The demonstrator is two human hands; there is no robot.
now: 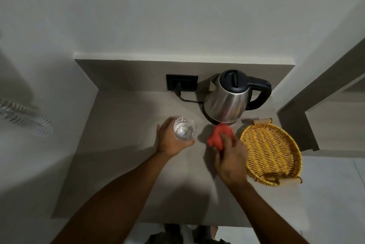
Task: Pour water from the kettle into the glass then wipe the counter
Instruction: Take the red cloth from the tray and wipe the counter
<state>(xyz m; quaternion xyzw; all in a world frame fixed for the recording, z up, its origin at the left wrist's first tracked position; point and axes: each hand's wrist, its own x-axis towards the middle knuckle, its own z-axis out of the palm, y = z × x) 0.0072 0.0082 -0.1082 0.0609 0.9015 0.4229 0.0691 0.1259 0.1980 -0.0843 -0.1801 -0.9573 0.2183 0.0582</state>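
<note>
A steel kettle (pixel 229 97) with a black lid and handle stands upright on its base at the back of the grey counter (pixel 126 164). In front of it, to the left, a clear glass (pixel 184 128) with water in it stands on the counter, and my left hand (pixel 169 139) is wrapped around its left side. Just right of the glass, my right hand (pixel 231 156) presses a crumpled red cloth (pixel 218 137) onto the counter, close to the kettle's base.
A yellow wicker basket (pixel 272 151) lies at the counter's right edge, touching distance from my right hand. The kettle's cord (pixel 187 100) runs to a black wall socket (pixel 181 85) behind. Walls close in the left and back sides.
</note>
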